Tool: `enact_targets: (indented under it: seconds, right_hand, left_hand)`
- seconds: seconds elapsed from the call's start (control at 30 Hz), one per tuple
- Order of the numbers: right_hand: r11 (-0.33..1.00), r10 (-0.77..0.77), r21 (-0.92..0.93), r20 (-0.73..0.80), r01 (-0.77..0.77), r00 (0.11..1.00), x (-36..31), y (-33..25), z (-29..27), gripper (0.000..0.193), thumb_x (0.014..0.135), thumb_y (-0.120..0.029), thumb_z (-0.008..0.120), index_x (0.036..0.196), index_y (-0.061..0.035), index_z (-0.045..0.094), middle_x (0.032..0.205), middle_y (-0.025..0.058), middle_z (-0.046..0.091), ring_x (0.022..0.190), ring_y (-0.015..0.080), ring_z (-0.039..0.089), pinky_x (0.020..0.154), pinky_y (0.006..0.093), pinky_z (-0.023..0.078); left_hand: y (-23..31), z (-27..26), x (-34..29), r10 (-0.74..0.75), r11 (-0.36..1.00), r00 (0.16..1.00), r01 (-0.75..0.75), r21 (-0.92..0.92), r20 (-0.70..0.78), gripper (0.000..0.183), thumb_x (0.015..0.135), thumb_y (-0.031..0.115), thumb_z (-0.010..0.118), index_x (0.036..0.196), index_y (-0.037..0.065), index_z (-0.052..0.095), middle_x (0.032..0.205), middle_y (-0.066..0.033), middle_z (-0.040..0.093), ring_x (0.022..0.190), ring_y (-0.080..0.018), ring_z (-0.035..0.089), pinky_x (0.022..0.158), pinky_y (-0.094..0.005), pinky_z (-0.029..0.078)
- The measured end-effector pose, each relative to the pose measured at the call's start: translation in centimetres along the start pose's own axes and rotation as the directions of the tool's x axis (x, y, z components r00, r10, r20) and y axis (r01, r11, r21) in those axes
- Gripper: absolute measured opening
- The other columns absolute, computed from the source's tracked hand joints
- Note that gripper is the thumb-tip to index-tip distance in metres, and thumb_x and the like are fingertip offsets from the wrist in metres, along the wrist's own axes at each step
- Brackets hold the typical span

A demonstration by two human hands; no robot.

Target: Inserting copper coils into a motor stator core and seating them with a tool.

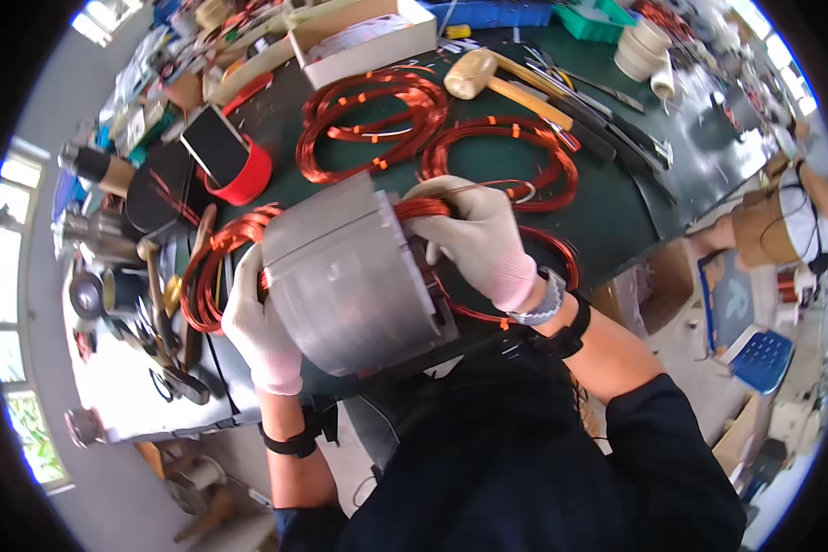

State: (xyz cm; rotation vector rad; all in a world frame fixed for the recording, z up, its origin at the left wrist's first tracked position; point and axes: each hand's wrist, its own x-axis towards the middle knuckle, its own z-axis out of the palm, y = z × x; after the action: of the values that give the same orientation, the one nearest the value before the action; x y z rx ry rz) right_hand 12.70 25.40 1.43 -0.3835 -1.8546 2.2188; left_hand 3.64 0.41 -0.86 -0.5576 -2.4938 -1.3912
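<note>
A grey metal cylinder, which looks like a motor stator core, lies on its side in front of me at the bench's near edge. My left hand, in a white glove, grips its left end; some fingertips are hidden behind the rim. A copper wire coil spreads out on that side. At the opposite end, my gloved right hand is closed, thumb and fingers pinching a bundle of copper wire that comes out of the bore. The inside of the core is mostly hidden.
Orange-taped copper coils lie beyond the core, with a mallet and long tools behind. A phone leans on a red holder. Hand tools crowd the left; a white box stands at the back.
</note>
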Motion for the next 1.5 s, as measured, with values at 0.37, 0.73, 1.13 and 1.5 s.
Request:
enact_targets:
  seconds: [0.37, 0.73, 1.13, 1.5]
  right_hand:
    - [0.990, -0.138, -0.003, 0.105, 0.139, 0.985, -0.3, -1.7, -2.1, 0.032, 0.094, -0.016, 0.070, 0.119, 0.0050, 0.069, 0.100, 0.0061, 0.073, 0.089, 0.0078, 0.066, 0.079, 0.0247, 0.053]
    - [0.969, 0.086, 0.230, 0.006, -0.085, 0.996, 4.2, 0.2, 0.7, 0.047, 0.104, -0.040, 0.061, 0.085, 0.0013, 0.072, 0.076, 0.0006, 0.065, 0.075, 0.0064, 0.055, 0.072, 0.0269, 0.047]
    - [0.953, 0.004, 0.301, 0.065, -0.024, 0.998, 7.1, 1.5, 0.8, 0.041, 0.102, -0.031, 0.061, 0.077, 0.0004, 0.064, 0.068, 0.0011, 0.058, 0.068, 0.0062, 0.052, 0.064, 0.0287, 0.045]
    - [0.901, -0.194, 0.430, 0.290, 0.053, 0.937, 10.2, 3.4, 3.4, 0.033, 0.102, -0.020, 0.056, 0.076, 0.0012, 0.057, 0.069, 0.0032, 0.053, 0.067, 0.0101, 0.047, 0.066, 0.0318, 0.044]
  left_hand:
    - [3.6, -1.4, 0.4, 0.092, 0.952, 0.973, -0.024, -0.304, 0.210, 0.057, 0.101, 0.027, 0.065, 0.147, -0.003, 0.049, 0.139, -0.0154, 0.061, 0.128, -0.0207, 0.059, 0.112, -0.0358, 0.043]
    - [2.5, 0.0, 1.6, -0.447, 0.704, 0.863, 0.503, -0.501, 0.238, 0.041, 0.112, 0.044, 0.047, 0.114, 0.006, 0.063, 0.107, -0.0069, 0.067, 0.096, -0.0176, 0.066, 0.087, -0.0348, 0.056]
    - [-3.1, -1.3, 9.5, 0.071, 0.596, 0.924, 0.263, -0.759, 0.377, 0.040, 0.106, 0.044, 0.053, 0.092, 0.007, 0.062, 0.093, -0.0110, 0.063, 0.089, -0.0245, 0.060, 0.082, -0.0408, 0.051]
    - [-0.8, 7.1, 8.8, 0.264, 0.396, 0.901, 0.225, -0.890, 0.345, 0.052, 0.109, 0.045, 0.044, 0.070, 0.011, 0.049, 0.072, -0.0053, 0.044, 0.068, -0.0191, 0.039, 0.071, -0.0364, 0.037]
